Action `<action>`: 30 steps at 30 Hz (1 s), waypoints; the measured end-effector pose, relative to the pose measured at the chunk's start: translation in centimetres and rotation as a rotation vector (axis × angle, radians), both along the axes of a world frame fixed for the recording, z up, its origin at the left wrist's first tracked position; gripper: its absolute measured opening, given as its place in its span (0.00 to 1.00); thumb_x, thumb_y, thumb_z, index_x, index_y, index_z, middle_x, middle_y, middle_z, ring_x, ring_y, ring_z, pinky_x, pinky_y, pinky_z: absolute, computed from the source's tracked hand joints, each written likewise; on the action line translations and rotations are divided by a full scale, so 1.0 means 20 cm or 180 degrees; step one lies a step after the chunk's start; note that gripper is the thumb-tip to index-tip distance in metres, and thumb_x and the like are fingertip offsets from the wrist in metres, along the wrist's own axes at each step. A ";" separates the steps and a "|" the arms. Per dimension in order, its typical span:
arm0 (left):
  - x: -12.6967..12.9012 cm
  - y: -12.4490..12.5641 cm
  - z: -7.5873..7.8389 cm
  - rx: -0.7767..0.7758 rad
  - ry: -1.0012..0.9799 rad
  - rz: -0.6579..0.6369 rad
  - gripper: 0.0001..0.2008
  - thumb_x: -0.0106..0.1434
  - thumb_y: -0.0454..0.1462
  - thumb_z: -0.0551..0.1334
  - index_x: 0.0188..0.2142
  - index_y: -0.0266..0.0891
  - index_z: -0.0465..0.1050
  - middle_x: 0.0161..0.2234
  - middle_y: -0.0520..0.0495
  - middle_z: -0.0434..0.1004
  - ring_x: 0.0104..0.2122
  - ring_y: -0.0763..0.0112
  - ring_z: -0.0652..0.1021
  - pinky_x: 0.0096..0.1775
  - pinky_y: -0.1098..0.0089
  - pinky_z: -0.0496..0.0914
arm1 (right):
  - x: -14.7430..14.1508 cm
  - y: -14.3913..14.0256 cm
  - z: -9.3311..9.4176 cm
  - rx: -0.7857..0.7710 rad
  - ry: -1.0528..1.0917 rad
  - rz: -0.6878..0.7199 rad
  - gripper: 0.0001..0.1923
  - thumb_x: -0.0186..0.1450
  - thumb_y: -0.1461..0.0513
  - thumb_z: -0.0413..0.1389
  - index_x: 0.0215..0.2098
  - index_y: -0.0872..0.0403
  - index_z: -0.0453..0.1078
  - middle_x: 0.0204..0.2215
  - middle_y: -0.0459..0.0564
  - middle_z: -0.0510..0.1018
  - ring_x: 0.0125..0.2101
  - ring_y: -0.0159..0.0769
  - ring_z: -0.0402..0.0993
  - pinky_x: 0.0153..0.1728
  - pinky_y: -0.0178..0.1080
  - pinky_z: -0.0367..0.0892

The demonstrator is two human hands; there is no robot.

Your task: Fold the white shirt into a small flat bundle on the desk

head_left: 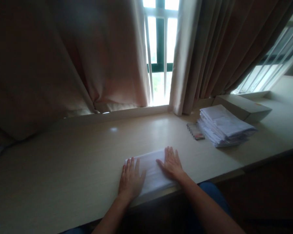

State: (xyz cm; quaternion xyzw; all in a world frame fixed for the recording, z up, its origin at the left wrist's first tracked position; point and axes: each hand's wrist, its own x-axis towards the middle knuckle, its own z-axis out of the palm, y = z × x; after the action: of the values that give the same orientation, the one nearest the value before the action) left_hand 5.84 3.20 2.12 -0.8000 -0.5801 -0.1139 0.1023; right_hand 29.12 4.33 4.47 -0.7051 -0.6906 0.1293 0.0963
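Two bare hands lie flat on one folded white cloth or sheet of paper (151, 170), a pale rectangle at the near edge of the long, light wood-grain surface (63, 162). The left hand (131, 178) is spread open, palm down, fingers pointing away from the person, pressing the left end of the white rectangle; its heel sits just at the surface's front edge. The right hand (171, 164) is likewise open and flat, palm down, on the right end of the same piece, a little farther from the person than the left hand. Neither hand grips anything: both only rest on top. Between the two hands a strip of the white piece shows bare.

Well off to the right of the right hand, and farther away, stands one stack of folded white pieces (224, 126), many layers deep, their count too fine to tell. Touching the stack's left side lies one small flat item (195, 131), blurred out. Just beyond the stack sits one flat, beige cardboard box (243, 105).

Beyond both hands, past a low sill, hang two brown fabric curtains (88, 55), one to each side of a bright gap where a barred window (158, 48) shows. A second barred window (271, 71) shows at far right.
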 end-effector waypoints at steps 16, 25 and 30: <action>0.05 0.03 0.09 0.0165 -0.0231 -0.0086 0.24 0.67 0.39 0.48 0.57 0.28 0.67 0.57 0.33 0.68 0.61 0.55 0.65 0.62 0.53 0.55 | -0.14 -0.31 -0.03 0.0306 -0.1077 -0.0700 0.49 0.67 0.40 0.31 0.64 0.76 0.51 0.64 0.74 0.53 0.66 0.61 0.36 0.62 0.58 0.23; 0.00 -0.10 -0.04 0.0184 -0.0837 -0.0056 0.30 0.65 0.44 0.52 0.63 0.33 0.58 0.65 0.36 0.56 0.65 0.54 0.56 0.63 0.49 0.54 | -0.38 -0.07 0.33 0.0397 -0.0551 0.1090 0.30 0.72 0.53 0.37 0.67 0.58 0.53 0.67 0.54 0.50 0.68 0.44 0.37 0.65 0.51 0.35; 0.01 -0.13 0.01 0.0279 -0.0964 -0.0013 0.33 0.65 0.42 0.52 0.67 0.35 0.48 0.66 0.38 0.54 0.65 0.57 0.57 0.63 0.54 0.55 | -0.68 0.06 0.26 -0.0031 -0.0085 0.1746 0.29 0.73 0.53 0.34 0.67 0.56 0.52 0.67 0.52 0.51 0.67 0.40 0.43 0.64 0.47 0.45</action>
State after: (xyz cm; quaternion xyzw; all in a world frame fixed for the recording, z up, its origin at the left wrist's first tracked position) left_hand 6.02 0.56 2.41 -0.7696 -0.5818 -0.2586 0.0482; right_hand 15.51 5.44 9.68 -0.4937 -0.8563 0.1445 0.0452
